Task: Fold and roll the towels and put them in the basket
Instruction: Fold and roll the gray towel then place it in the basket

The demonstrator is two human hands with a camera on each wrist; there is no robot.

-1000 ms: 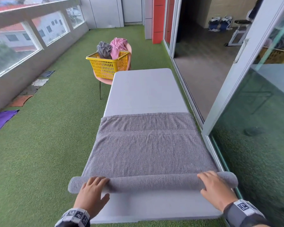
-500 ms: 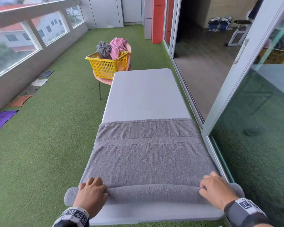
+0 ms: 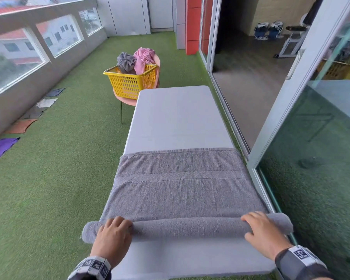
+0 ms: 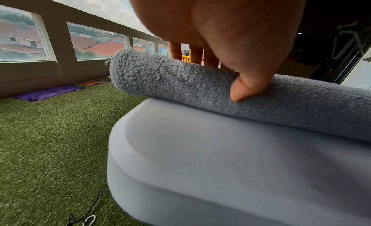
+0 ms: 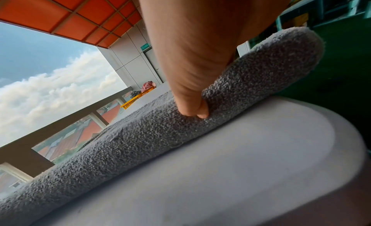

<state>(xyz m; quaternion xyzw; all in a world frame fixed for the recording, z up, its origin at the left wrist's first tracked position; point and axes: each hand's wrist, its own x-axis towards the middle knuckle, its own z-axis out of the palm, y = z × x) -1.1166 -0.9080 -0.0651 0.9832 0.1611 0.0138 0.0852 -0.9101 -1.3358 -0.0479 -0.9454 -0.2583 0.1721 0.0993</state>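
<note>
A grey towel (image 3: 180,188) is spread across the near part of a long grey table (image 3: 174,116), its near edge wound into a roll (image 3: 187,227) that lies across the table's width, with both ends overhanging the sides. The left hand (image 3: 111,237) is laid over the roll near its left end; the fingers (image 4: 195,53) are curved over the top while the thumb is pressed into the near side, so the roll is grasped. The right hand (image 3: 265,232) is set the same way near the right end, with the thumb (image 5: 190,105) dug into the terry cloth. Beyond the far end of the table, a yellow basket (image 3: 131,82) is seen on a pink chair (image 3: 157,77), with a grey towel (image 3: 126,62) and a pink towel (image 3: 142,57) heaped in it, unrolled. Several cloths (image 3: 20,126) are laid on the artificial grass along the left wall.
</note>
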